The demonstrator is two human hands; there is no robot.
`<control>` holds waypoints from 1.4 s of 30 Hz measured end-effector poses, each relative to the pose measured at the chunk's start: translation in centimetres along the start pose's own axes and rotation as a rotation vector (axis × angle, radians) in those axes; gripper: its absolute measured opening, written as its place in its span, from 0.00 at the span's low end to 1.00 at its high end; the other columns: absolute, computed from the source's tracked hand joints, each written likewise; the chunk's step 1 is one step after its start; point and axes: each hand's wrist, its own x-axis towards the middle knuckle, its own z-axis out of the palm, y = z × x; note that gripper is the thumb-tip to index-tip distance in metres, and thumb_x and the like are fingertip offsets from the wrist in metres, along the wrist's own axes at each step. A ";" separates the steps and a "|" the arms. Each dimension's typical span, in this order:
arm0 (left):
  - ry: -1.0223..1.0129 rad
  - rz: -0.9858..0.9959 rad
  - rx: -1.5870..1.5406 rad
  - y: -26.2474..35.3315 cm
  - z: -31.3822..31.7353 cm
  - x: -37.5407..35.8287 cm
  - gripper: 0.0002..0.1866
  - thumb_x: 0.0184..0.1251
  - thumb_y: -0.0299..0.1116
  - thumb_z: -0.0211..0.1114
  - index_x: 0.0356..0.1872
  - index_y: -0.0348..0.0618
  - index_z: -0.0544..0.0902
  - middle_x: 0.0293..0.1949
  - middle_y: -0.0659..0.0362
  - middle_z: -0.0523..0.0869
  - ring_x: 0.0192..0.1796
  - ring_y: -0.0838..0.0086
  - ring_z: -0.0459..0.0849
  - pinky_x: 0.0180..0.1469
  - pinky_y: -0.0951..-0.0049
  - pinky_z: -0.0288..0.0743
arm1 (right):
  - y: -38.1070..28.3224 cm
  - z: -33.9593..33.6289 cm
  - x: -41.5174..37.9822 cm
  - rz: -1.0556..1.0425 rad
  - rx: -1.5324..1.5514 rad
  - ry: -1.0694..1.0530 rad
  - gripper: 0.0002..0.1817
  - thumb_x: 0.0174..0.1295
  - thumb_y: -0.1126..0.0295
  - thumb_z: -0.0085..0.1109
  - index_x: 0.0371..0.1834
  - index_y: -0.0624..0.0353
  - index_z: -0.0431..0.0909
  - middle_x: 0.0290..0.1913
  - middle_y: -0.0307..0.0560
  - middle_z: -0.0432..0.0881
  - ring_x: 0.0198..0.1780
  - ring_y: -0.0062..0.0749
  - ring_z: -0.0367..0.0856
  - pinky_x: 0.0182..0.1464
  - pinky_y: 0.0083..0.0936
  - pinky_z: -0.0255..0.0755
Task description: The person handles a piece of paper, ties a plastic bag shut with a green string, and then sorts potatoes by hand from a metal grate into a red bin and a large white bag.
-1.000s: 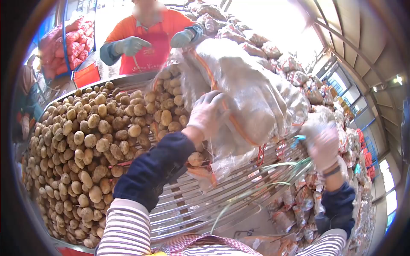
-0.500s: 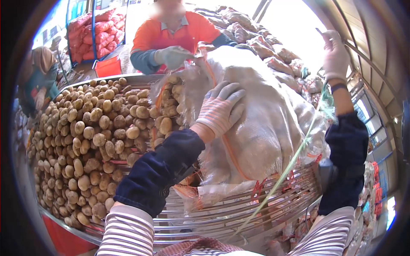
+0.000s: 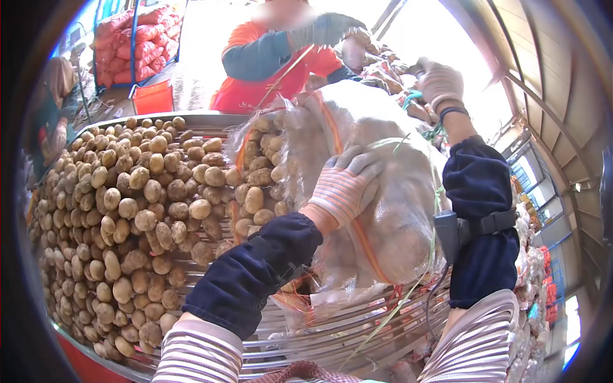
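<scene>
A white woven sack (image 3: 408, 217) with orange stripes lies on its side in front of me. Its mouth faces left, and potatoes (image 3: 252, 201) show there. My left hand (image 3: 345, 185), in a striped glove, rests on the sack with fingers spread. Raised beyond the sack's right side is my right hand (image 3: 440, 83), also gloved, its fingers curled closed; I cannot tell what is in them. A pale green strand (image 3: 399, 303) runs along the sack's right side and down over the metal bars. Another piece of strand (image 3: 389, 142) lies across the sack's top.
Loose potatoes (image 3: 121, 255) cover the left of the barred metal table (image 3: 268, 354). A co-worker (image 3: 268, 70) in orange stands across it, one gloved hand raised; another person (image 3: 54, 121) is at far left. Red sacks (image 3: 137, 48) and a red bin (image 3: 153, 97) stand behind.
My right hand has moved left and lower, closer to the sack. My left hand stays on the sack. The co-worker's gloved hand has lifted off the sack's mouth and is now raised.
</scene>
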 end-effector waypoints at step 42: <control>0.106 -0.117 -0.091 0.4 1.8 -2.4 0.23 0.62 0.34 0.69 0.60 0.54 0.84 0.62 0.60 0.81 0.71 0.58 0.75 0.73 0.50 0.65 | -11.2 3.8 2.9 -0.292 -0.089 -0.500 0.14 0.65 0.58 0.64 0.50 0.41 0.92 0.49 0.50 0.91 0.53 0.51 0.88 0.59 0.42 0.80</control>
